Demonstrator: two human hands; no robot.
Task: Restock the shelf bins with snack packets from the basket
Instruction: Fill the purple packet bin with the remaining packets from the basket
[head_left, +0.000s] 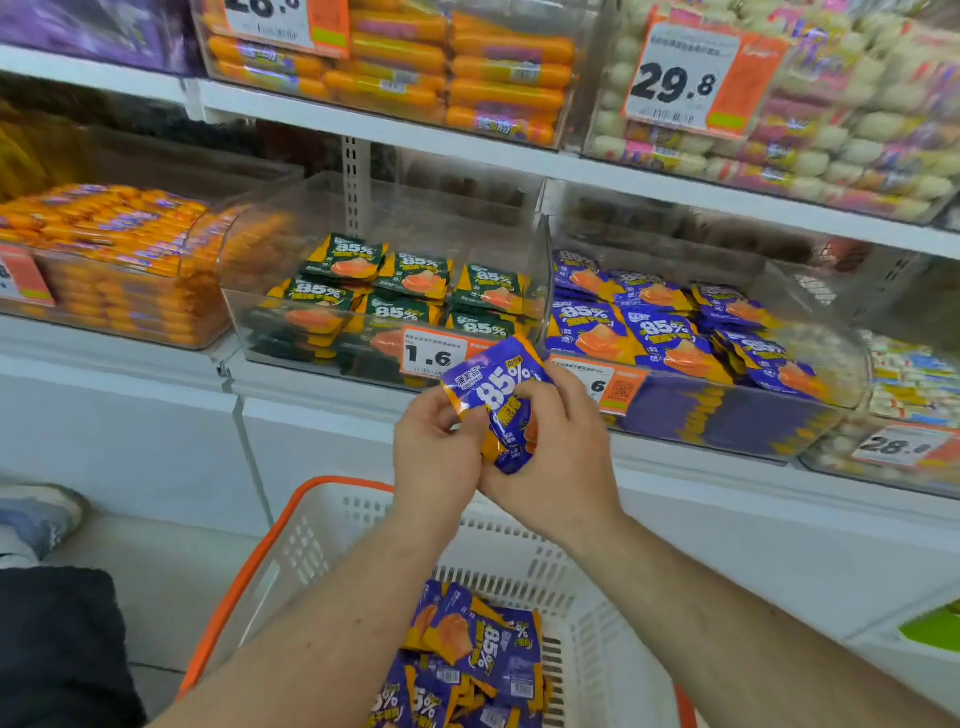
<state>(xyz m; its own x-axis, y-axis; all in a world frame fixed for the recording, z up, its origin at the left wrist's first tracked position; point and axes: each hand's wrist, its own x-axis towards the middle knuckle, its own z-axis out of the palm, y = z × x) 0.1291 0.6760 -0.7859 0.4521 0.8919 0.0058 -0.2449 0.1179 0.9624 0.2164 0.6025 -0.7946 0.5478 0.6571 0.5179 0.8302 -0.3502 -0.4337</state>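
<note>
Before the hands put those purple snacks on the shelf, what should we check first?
1. Purple packets held firmly: ok, left hand and right hand both grip them.
2. Matching bin found: ok, the purple-packet bin is just right of the hands.
3. Wrong bin avoided: ok, the green-packet bin sits to the left, behind a clear divider.
4. Room in the purple bin: cannot tell, packets are already piled high.
5. More stock left: ok, the basket holds more purple packets.
6. How many packets are held: cannot tell.
</note>
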